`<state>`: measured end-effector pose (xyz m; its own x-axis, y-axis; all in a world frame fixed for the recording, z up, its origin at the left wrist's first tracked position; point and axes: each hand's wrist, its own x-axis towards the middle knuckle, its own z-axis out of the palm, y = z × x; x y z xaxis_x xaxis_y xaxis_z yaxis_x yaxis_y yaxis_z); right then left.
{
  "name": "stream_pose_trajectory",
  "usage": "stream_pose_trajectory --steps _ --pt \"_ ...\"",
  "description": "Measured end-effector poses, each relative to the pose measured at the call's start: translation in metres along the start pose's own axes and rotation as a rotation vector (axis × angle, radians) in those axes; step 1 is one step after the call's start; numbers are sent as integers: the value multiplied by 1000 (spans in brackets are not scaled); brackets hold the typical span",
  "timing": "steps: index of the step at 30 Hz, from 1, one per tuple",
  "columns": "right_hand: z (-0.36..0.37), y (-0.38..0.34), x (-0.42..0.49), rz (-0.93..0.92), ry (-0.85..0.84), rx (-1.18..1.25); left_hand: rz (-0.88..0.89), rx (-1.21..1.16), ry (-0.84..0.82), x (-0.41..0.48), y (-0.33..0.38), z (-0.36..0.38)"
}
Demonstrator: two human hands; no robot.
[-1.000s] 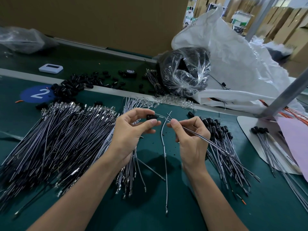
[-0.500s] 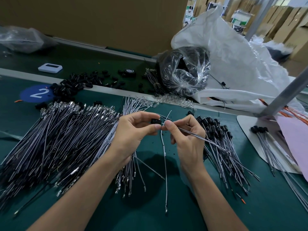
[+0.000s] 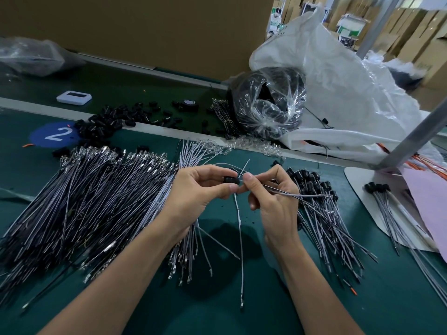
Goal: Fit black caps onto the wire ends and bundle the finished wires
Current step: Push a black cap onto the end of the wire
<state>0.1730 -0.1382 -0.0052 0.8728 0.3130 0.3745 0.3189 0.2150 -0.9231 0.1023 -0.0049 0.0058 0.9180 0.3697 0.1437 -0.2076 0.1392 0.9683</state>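
Nearest, hanging down from the grip toward the viewer: one pale wire (image 3: 240,250), free end low over the green mat (image 3: 314,310). At the grip itself: left hand (image 3: 198,189) pinching one black cap (image 3: 231,180) between thumb and curled fingers; right hand (image 3: 273,204) pinching one thin dark wire (image 3: 290,194) at thumb and forefinger, tip at the cap's mouth, tail trailing off to the right. Seated or only entering: cannot tell. Judged mid-fit, one wire among very many. Left of the grip, running under the left wrist: one large heap of uncapped wires (image 3: 84,201), bare metal terminals showing, far too many to count, hundreds by the look, so most of the work judged still to do. Right of the grip, just beneath the right hand: one smaller heap of capped wires (image 3: 321,213), dozens, lying loose, no tie visible. Further right, well apart: one small cluster of capped wires (image 3: 379,197) on a white board (image 3: 355,180), about five caps showing; tied or not, cannot tell. Bundling judged hardly begun. Beyond the grip, to the left: one scatter of loose caps (image 3: 108,122), dozens. Beyond, to the right: one clear bag (image 3: 266,102) packed with dark parts, probably more caps, against one big white sack (image 3: 350,81).
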Motion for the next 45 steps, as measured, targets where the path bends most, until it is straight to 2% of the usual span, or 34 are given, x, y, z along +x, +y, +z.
stream_pose_trajectory --steps 12,20,27,45 --pt "3 1 -2 -11 -19 -24 -10 -34 -37 -1 0 0" --pt "6 0 -2 -48 19 -32 -139 -333 12 2 -2 -1" --pt "3 -4 0 3 172 -5 -147 -480 132 4 0 -8" --pt "6 -1 -2 25 112 0 10 -247 134 4 -3 -1"
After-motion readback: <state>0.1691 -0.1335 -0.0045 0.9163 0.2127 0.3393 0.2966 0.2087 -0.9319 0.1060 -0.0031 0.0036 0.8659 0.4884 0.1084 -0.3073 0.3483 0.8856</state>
